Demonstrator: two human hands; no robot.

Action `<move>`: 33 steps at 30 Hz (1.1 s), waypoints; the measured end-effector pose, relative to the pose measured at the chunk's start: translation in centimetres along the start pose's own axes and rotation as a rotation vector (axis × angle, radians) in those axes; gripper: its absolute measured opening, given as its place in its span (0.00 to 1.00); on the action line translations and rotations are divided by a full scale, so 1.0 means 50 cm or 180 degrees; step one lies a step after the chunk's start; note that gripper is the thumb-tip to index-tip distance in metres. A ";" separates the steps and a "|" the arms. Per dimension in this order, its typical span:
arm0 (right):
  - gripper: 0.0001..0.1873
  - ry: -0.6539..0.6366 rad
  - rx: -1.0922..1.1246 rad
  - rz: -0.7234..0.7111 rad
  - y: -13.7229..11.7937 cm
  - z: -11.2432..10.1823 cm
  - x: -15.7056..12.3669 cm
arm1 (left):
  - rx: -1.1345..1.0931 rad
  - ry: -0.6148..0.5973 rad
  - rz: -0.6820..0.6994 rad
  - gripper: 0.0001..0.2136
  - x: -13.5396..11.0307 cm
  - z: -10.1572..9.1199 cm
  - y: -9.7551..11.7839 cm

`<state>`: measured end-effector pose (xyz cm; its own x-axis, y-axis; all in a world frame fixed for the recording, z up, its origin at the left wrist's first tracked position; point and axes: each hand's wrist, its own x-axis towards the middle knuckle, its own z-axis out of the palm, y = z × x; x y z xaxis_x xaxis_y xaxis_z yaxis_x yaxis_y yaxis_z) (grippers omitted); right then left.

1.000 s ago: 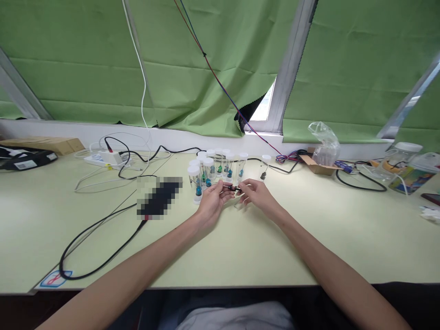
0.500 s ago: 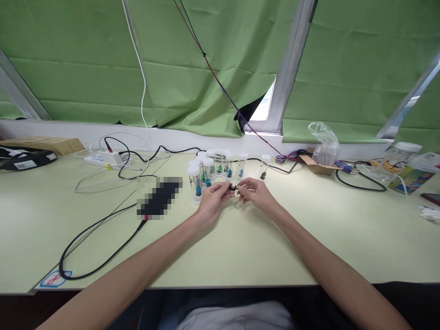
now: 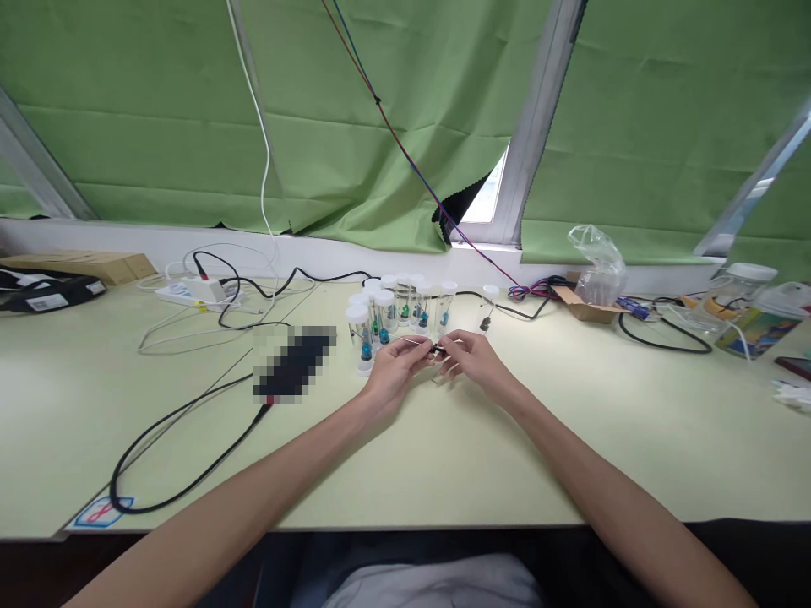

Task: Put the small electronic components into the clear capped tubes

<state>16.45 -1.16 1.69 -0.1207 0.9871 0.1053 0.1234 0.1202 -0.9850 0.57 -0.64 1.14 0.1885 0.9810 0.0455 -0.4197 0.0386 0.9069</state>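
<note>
My left hand (image 3: pixel 396 371) and my right hand (image 3: pixel 470 359) meet over the table, fingertips pinched on a small black-hubbed needle (image 3: pixel 437 349). Its thin shaft points left across my left fingers. Something clear, too small to make out, shows under my right fingers. Just left of and behind my hands stands a cluster of clear tubes with white caps; the front tube (image 3: pixel 358 333) holds a blue-hubbed needle. Other tubes there contain blue or green hubs. Apart from them, behind my right hand, a tube (image 3: pixel 490 308) contains a dark-hubbed needle.
A pixelated dark device (image 3: pixel 295 367) with a black cable lies on the left. Behind it is a white power strip (image 3: pixel 190 291). At the back right stand a small cardboard box (image 3: pixel 589 311) with a clear plastic bag (image 3: pixel 599 266) and a lidded clear jar (image 3: pixel 728 295).
My left fingertips and the black-hubbed needle have shifted slightly right, closer to my right fingers. More of the thin shaft shows above my left hand. The tubes stay in place.
</note>
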 end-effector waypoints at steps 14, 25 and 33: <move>0.15 0.0041 0.0050 -0.0134 0.005 -0.002 0.002 | -0.0059 0.0089 0.0043 0.12 0.004 -0.002 -0.004; 0.18 -0.0065 0.0089 0.0060 0.010 -0.003 0.008 | 0.0038 -0.0077 0.0039 0.11 -0.001 -0.001 -0.005; 0.16 -0.0022 0.0131 -0.0280 0.005 -0.001 0.001 | -0.0046 0.0201 0.0111 0.11 0.005 -0.002 -0.002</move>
<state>16.52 -1.08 1.47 -0.1359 0.9722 0.1908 0.0714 0.2017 -0.9768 0.57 -0.36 1.02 0.1173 0.9918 0.0499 -0.4377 0.0065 0.8991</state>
